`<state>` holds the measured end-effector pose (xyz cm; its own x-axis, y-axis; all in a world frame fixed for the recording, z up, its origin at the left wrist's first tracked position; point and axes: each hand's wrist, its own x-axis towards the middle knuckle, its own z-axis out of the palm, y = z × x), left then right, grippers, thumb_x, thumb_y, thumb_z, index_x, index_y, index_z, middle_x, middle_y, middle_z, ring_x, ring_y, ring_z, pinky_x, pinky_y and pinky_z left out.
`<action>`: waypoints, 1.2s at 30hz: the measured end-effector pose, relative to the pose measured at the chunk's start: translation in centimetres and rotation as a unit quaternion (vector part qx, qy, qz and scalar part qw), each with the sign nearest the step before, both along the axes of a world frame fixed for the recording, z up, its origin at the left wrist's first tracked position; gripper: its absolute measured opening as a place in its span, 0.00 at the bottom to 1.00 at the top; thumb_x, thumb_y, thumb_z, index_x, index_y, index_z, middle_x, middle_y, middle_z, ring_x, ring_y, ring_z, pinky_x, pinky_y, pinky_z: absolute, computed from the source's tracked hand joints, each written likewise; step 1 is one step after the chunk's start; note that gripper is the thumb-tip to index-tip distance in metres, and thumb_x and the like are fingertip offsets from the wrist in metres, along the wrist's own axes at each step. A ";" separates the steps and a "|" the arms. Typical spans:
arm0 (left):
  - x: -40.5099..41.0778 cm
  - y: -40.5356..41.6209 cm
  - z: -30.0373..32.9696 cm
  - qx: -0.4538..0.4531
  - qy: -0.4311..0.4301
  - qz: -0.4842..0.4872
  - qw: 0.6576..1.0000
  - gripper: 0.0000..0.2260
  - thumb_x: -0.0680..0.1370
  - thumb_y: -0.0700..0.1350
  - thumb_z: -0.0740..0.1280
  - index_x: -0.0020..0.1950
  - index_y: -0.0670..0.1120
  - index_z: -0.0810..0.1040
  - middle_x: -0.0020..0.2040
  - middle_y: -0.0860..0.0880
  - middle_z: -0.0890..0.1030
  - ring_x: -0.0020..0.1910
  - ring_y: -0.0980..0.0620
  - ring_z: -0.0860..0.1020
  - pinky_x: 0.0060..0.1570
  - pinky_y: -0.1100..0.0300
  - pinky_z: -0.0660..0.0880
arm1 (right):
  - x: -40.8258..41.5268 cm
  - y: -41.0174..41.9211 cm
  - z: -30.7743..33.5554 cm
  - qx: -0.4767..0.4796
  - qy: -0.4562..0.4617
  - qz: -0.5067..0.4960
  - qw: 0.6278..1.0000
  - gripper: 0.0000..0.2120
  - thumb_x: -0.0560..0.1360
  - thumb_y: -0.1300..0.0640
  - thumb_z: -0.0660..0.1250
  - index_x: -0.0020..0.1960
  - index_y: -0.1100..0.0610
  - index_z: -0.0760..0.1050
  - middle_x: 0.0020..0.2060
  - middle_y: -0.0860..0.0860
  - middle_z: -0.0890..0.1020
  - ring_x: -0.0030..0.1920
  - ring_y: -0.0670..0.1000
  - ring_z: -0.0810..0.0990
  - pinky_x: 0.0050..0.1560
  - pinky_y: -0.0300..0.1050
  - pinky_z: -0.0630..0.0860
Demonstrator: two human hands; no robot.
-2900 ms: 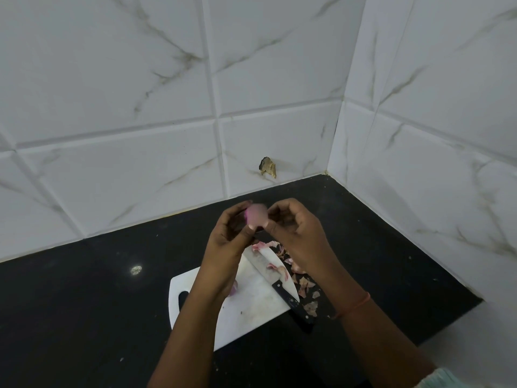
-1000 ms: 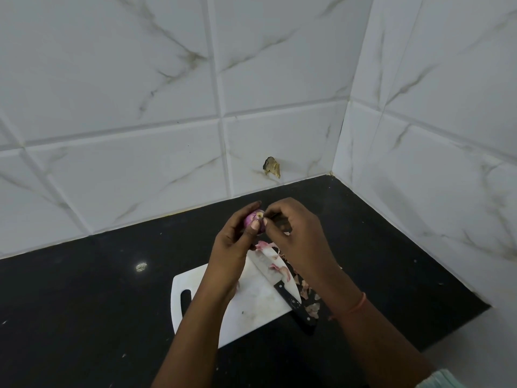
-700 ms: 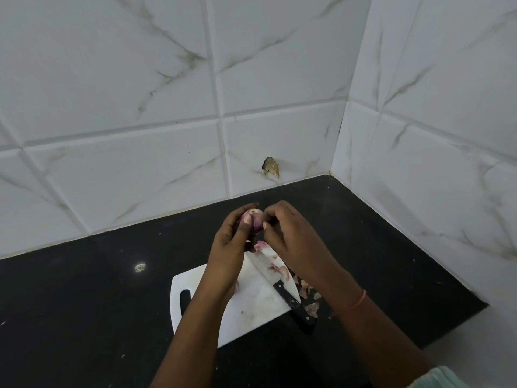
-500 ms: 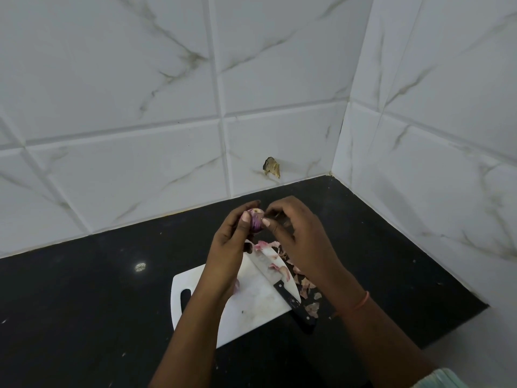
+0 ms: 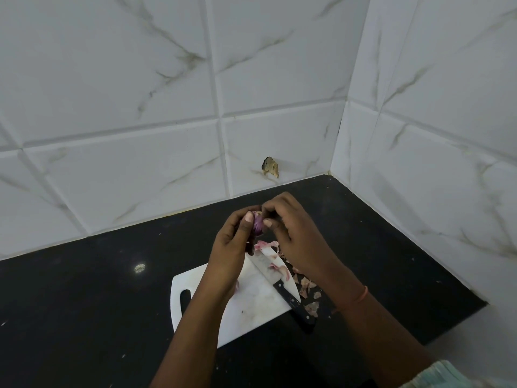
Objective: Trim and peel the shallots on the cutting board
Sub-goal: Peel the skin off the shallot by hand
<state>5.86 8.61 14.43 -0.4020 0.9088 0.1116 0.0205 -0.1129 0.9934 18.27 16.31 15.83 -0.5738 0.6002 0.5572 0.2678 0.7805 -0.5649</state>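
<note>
shallot (image 5: pixel 258 225): one, held up between both hands
hands: two, left hand (image 5: pixel 230 247) and right hand (image 5: pixel 293 233)
cutting board (image 5: pixel 251 303): one
knife (image 5: pixel 282 287): one
peel scraps (image 5: pixel 306 284): several, loose; exact number unclear
counter (image 5: pixel 84 289): one

No readable text, label, brand, number or sign anywhere: none on the cutting board (image 5: pixel 251 306) or knife (image 5: pixel 291 299) below the fingers, none on the dark surface (image 5: pixel 84 289), none on the wall tiles (image 5: pixel 140 79) beyond.
</note>
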 end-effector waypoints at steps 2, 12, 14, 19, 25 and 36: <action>0.2 -0.1 0.1 -0.008 -0.015 0.000 1.000 0.13 0.83 0.51 0.58 0.60 0.50 0.80 0.45 0.51 0.82 0.38 0.61 0.78 0.38 0.65 0.75 | 0.0 -0.1 -0.1 -0.044 0.025 0.008 0.999 0.06 0.78 0.65 0.63 0.53 0.58 0.73 0.50 0.47 0.73 0.50 0.45 0.75 0.50 0.34 0.74; 0.4 -0.2 0.4 -0.009 -0.074 -0.019 0.997 0.11 0.84 0.45 0.57 0.62 0.48 0.76 0.56 0.46 0.81 0.41 0.49 0.82 0.40 0.56 0.78 | 0.1 -0.6 -0.1 -0.324 0.203 -0.022 0.924 0.06 0.80 0.62 0.62 0.51 0.54 0.76 0.46 0.50 0.81 0.47 0.46 0.80 0.47 0.38 0.79; 0.4 -0.1 0.3 -0.008 -0.065 -0.013 0.998 0.10 0.84 0.45 0.57 0.62 0.49 0.75 0.57 0.47 0.81 0.44 0.47 0.84 0.42 0.56 0.80 | -0.1 -1.0 -0.3 -0.301 0.220 -0.049 0.927 0.06 0.80 0.62 0.61 0.51 0.54 0.76 0.45 0.51 0.82 0.46 0.47 0.81 0.45 0.37 0.79; 0.4 -0.1 0.4 -0.007 -0.086 -0.005 0.996 0.10 0.85 0.43 0.56 0.60 0.49 0.75 0.56 0.47 0.81 0.45 0.43 0.84 0.41 0.57 0.80 | -0.4 -1.0 -0.9 -0.348 0.299 -0.107 0.882 0.07 0.81 0.60 0.60 0.57 0.53 0.75 0.49 0.53 0.83 0.49 0.52 0.83 0.45 0.47 0.83; 0.3 0.0 0.1 -0.003 -0.093 0.006 0.996 0.09 0.84 0.42 0.58 0.61 0.49 0.76 0.57 0.46 0.82 0.50 0.45 0.84 0.50 0.50 0.82 | -0.2 -1.2 -0.9 -0.289 0.149 -0.070 0.943 0.10 0.73 0.51 0.72 0.53 0.50 0.78 0.47 0.44 0.82 0.48 0.41 0.81 0.46 0.36 0.80; -0.1 0.4 0.7 0.012 -0.243 -0.004 0.970 0.14 0.82 0.36 0.52 0.64 0.44 0.72 0.59 0.43 0.82 0.47 0.42 0.82 0.40 0.56 0.79 | 1.9 1.2 -0.8 -0.194 0.133 -0.212 0.948 0.09 0.78 0.60 0.66 0.55 0.53 0.81 0.46 0.46 0.83 0.42 0.41 0.80 0.44 0.34 0.77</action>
<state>5.75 9.00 15.13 -0.4064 0.9112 -0.0673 -0.4499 -0.1355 0.8827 20.14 17.53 14.99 -0.1049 0.9354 0.3376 0.3187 0.3532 -0.8796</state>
